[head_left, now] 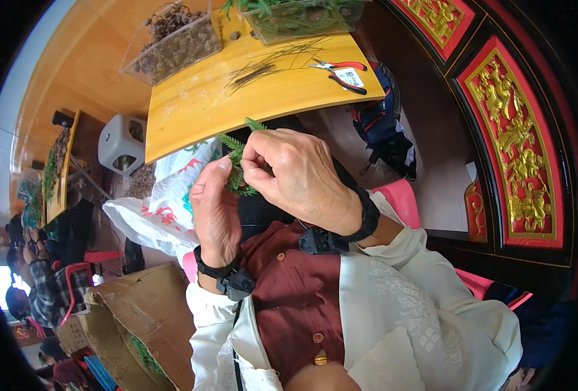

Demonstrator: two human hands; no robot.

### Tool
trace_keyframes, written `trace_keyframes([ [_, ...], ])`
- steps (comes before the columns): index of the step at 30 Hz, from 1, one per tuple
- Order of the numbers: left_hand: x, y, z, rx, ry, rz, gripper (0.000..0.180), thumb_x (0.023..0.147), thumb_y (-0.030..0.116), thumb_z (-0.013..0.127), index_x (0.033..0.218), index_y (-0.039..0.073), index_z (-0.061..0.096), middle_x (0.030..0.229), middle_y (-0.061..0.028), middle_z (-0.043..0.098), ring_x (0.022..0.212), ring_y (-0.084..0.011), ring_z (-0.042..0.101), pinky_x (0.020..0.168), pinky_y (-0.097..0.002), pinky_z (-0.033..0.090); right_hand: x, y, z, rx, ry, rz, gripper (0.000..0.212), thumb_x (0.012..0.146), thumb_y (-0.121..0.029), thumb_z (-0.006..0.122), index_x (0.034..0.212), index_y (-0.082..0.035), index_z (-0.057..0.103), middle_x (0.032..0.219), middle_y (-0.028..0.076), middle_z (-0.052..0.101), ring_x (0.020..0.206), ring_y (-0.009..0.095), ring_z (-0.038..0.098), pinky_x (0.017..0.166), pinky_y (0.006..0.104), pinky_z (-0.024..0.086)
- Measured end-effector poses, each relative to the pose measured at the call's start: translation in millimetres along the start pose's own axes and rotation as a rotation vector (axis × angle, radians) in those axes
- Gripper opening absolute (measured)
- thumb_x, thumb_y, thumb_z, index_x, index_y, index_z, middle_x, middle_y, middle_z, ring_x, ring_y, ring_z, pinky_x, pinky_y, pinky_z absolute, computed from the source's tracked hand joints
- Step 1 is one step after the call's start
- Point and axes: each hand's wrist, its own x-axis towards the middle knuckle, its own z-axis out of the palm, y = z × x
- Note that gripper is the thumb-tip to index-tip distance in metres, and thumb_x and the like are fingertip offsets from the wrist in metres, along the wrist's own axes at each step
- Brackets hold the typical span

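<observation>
Over my lap, just off the table's near edge, a green needled evergreen sprig (235, 151) sticks up between my hands. My right hand (305, 179) is closed on the sprig, its thumb and fingers pinched together beside the needles. On the other side, my left hand (214, 207) has its thumb and curled fingers pressed together against the sprig's left side. The stem's lower end is hidden by the hands. Beyond them on the yellow table (191, 117) lie thin dark wires (256, 73) and red-and-black handled pliers (350, 65).
At the table's far side stand a clear bin of pine cones (179, 49) and a clear bin of greenery (302, 21). A white plastic bag (165, 225) hangs at my left, above a cardboard box (148, 303). A grey stool (122, 140) stands farther left; people sit beyond.
</observation>
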Motion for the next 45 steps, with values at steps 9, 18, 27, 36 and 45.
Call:
trace_keyframes([
  [9,0,9,-4,-0.101,0.042,0.049,0.020,0.091,0.016,0.056,0.101,0.000,0.062,0.094,-0.0054,0.064,0.087,-0.0125,0.058,0.081,-0.0271,0.045,-5,-9,5,0.276,-0.101,0.163,0.032,0.075,-0.012,0.073,0.099,-0.004,0.054,0.077,0.011,0.064,0.056,0.026,0.061,0.053,0.0346,0.047],
  [18,-3,18,-12,-0.237,-0.031,0.013,0.024,0.092,0.016,0.051,0.105,-0.002,0.061,0.098,-0.0056,0.063,0.090,-0.0128,0.057,0.081,-0.0272,0.043,-2,-13,7,0.146,0.012,-0.066,0.026,0.069,-0.006,0.076,0.087,-0.001,0.058,0.076,0.009,0.063,0.059,0.023,0.061,0.053,0.0325,0.047],
  [27,-6,12,-2,0.061,0.016,0.198,0.021,0.089,0.011,0.057,0.102,-0.004,0.064,0.093,-0.0026,0.064,0.085,-0.0090,0.055,0.078,-0.0231,0.041,-2,-9,11,0.016,0.140,-0.218,0.022,0.065,-0.004,0.075,0.080,-0.003,0.058,0.073,0.009,0.060,0.065,0.028,0.059,0.057,0.0354,0.047],
  [36,-7,13,0,0.295,0.037,0.351,0.014,0.084,0.004,0.061,0.095,-0.004,0.067,0.081,-0.0010,0.058,0.078,-0.0085,0.051,0.072,-0.0219,0.039,-1,-7,12,0.097,0.127,-0.289,0.023,0.064,0.002,0.072,0.076,-0.004,0.053,0.070,0.007,0.056,0.063,0.028,0.056,0.055,0.0354,0.045],
  [45,-10,18,0,0.715,0.060,0.712,0.013,0.077,-0.003,0.067,0.089,-0.004,0.066,0.072,-0.0025,0.050,0.069,-0.0109,0.046,0.064,-0.0236,0.038,2,-12,14,0.217,0.156,-0.332,0.029,0.064,0.008,0.069,0.080,-0.005,0.048,0.069,0.005,0.053,0.062,0.026,0.055,0.055,0.0342,0.045],
])
